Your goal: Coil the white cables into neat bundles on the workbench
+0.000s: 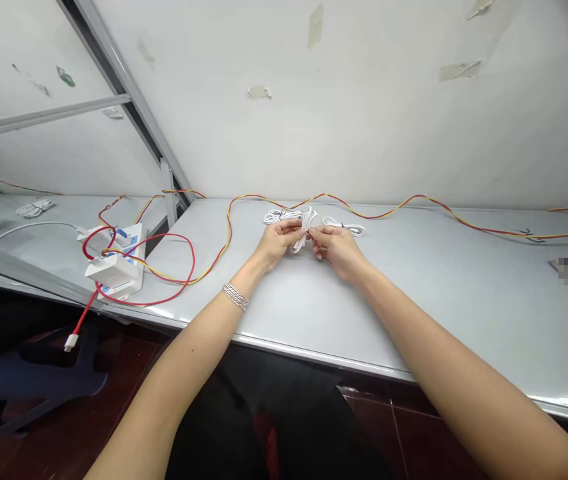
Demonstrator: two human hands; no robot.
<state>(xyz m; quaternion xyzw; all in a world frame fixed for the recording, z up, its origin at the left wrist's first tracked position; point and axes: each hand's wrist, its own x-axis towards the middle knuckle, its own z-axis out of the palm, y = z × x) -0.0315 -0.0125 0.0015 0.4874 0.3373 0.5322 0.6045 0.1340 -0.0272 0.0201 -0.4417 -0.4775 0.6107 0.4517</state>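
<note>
A coiled white cable (297, 245) is held upright just above the grey table, a dark twist tie (309, 234) around its middle. My left hand (278, 243) grips the coil from the left, thumb and fingers closed on it. On the other side, the fingertips of my right hand (337, 248) are pinched together at the twist tie; the tie's ends are mostly hidden by the fingers. Behind my left hand lies a second tied white cable bundle (275, 217). Another tied bundle (357, 230) rests behind my right hand, partly covered by it.
A long red and yellow wire (384, 215) snakes along the back of the table (204, 240). To the left sits a white power strip (137, 267) with plugged-in adapters and a red cable (81, 317) hanging over the edge. A metal frame (137, 107) divides off the neighbouring table.
</note>
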